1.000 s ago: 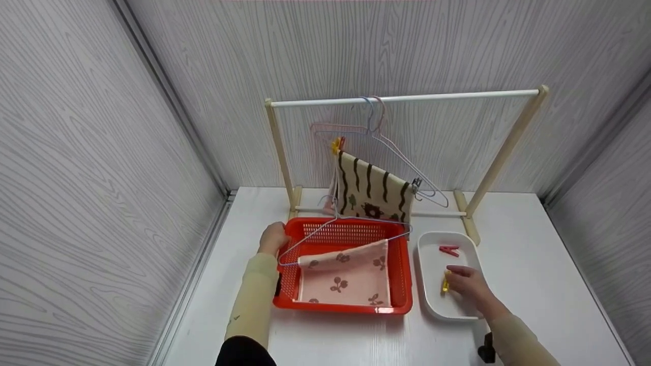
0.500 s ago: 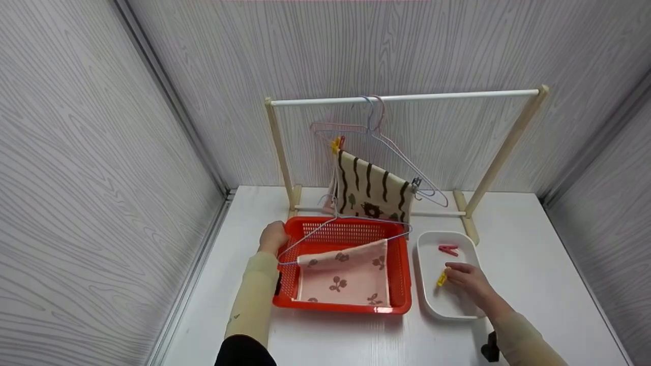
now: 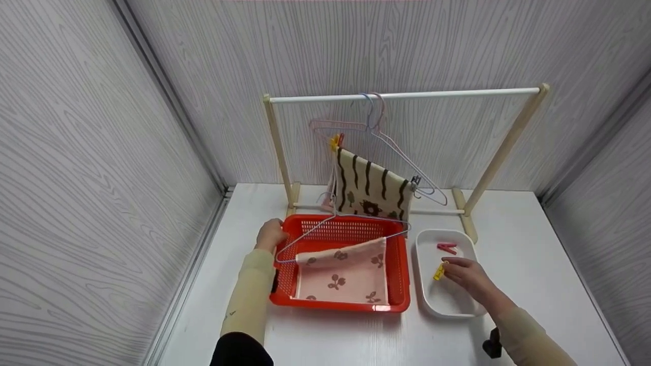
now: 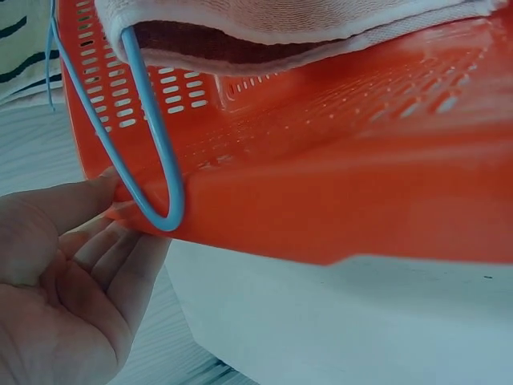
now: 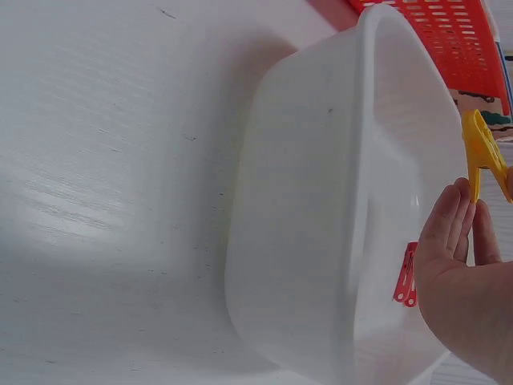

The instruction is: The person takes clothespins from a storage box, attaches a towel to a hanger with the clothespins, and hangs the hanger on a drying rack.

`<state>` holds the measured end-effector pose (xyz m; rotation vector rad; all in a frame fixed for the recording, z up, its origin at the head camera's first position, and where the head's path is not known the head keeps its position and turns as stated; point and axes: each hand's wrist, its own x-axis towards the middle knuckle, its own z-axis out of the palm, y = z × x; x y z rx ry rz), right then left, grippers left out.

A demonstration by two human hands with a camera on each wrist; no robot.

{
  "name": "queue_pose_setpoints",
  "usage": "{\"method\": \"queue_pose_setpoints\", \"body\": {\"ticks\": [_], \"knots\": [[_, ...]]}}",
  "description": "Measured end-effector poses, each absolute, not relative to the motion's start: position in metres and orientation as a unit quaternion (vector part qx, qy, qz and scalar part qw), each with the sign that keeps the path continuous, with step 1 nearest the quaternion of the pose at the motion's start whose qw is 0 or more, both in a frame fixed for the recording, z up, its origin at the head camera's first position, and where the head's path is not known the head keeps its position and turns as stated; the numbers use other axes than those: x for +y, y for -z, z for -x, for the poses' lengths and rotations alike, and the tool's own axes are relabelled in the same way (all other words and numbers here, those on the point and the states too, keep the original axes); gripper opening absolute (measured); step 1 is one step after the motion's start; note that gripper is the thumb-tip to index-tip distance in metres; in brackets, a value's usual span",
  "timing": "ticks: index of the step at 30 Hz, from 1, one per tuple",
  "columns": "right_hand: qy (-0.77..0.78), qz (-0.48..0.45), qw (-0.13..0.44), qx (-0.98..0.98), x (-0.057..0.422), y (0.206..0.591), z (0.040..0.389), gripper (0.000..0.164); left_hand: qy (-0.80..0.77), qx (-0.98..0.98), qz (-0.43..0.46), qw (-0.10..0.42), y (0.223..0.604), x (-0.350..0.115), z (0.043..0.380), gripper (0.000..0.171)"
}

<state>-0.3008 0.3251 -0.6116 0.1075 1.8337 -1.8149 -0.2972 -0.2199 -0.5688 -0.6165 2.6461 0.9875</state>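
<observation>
In the head view my left hand (image 3: pixel 271 235) grips the left rim of a red plastic basket (image 3: pixel 346 307), thumb above and fingers below in the left wrist view. Across the basket lies a pale blue clothes hanger (image 3: pixel 307 234) with a pink cherry-print cloth (image 3: pixel 356 287) draped over its bar. My right hand (image 3: pixel 468 277) pinches a yellow clothespin (image 5: pixel 481 152) between thumb and fingertips. It holds the clothespin above a white tray (image 3: pixel 452 301). A red clothespin (image 3: pixel 447 247) lies in that tray.
Behind the basket stands a drying rack with a white rod (image 3: pixel 457 94). Two hangers hang from it, with a striped cream cloth (image 3: pixel 374 185) clipped on. A yellow clip (image 3: pixel 334 143) and a dark metal clip (image 3: pixel 415 182) hold the cloth. Walls enclose the white table (image 3: pixel 519 244).
My right hand has lifted the yellow clothespin slightly and moved it a little left, tilting it. My left hand keeps its grip on the basket rim.
</observation>
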Motion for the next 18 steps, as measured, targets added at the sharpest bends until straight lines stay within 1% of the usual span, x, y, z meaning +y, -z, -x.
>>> {"method": "queue_pose_setpoints", "body": {"ticks": [5, 8, 14, 18], "knots": [[0.679, -0.027, 0.283, 0.676, 0.322, 0.601, 0.301, 0.040, -0.336, 0.909, 0.206, 0.135, 0.565, -0.223, 0.298, 0.041], [0.686, -0.025, 0.293, 0.665, 0.319, 0.596, 0.299, 0.037, -0.314, 0.920, 0.190, 0.139, 0.562, -0.224, 0.297, 0.039], [0.708, -0.007, 0.304, 0.638, 0.314, 0.587, 0.295, 0.038, -0.259, 0.941, 0.156, 0.153, 0.555, -0.225, 0.297, 0.036], [0.709, -0.001, 0.308, 0.635, 0.312, 0.584, 0.294, 0.040, -0.239, 0.946, 0.142, 0.168, 0.550, -0.228, 0.298, 0.027]]}}
